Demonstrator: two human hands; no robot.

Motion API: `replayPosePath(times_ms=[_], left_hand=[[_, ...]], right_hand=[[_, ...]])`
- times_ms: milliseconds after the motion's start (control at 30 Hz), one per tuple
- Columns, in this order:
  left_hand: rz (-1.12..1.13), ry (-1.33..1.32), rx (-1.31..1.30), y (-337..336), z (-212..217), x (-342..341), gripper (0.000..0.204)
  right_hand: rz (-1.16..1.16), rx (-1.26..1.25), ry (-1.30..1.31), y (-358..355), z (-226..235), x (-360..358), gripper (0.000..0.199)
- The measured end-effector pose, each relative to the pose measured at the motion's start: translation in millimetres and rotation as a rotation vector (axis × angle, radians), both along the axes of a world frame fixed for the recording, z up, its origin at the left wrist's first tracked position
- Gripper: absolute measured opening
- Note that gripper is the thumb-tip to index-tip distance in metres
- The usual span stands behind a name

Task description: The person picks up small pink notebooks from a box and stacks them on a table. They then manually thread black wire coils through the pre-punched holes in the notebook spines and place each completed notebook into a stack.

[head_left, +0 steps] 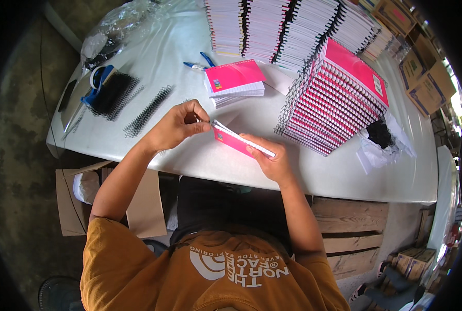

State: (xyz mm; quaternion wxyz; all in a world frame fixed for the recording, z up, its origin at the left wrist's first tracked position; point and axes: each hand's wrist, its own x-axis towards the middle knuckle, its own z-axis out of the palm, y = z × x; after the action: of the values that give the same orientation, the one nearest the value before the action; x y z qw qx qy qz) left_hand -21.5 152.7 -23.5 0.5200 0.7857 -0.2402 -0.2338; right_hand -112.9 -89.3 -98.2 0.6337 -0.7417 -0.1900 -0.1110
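My right hand [270,158] grips a small pink-covered notebook [236,144] on its edge above the near side of the table, its white pages slightly fanned. At the notebook's left end, my left hand [182,126] is closed in a pinch; whatever its fingertips hold is too small to make out. Beyond the hands lies a low pile of pink notebooks without coils [236,76]. Black wire-like spiral coils [149,111] rest to the left of my left hand. A tall stack of spiral-bound pink notebooks [324,103] stands to the right.
More black coils [118,96] lie by a blue tape dispenser [97,85]. Two blue pens [194,66] sit behind the pink pile. Stacked bound books [264,31] line the far side. A white plastic bag [397,137] is at right, clear plastic [119,31] far left, and cardboard boxes [423,78] beyond.
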Motion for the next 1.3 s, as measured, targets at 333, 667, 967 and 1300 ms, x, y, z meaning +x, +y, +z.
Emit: replayPosePath(times_ms=[333,667,967,1300], left_hand=[[-0.217,-0.273,0.293,-1,32,-8,0.034],[-0.165,0.076,0.294,0,39,3,0.025],[-0.264,-0.159,0.277,7,27,0,0.026],[-0.24,0.04,0.344,1,44,-4,0.029]], right_hand=[[0.027,0.006,0.151,3,5,-8,0.027],[0.071,0.02,0.126,6,10,-11,0.03],[0.057,0.061,0.145,7,5,-11,0.03],[0.067,-0.006,0.096,6,14,-8,0.032]])
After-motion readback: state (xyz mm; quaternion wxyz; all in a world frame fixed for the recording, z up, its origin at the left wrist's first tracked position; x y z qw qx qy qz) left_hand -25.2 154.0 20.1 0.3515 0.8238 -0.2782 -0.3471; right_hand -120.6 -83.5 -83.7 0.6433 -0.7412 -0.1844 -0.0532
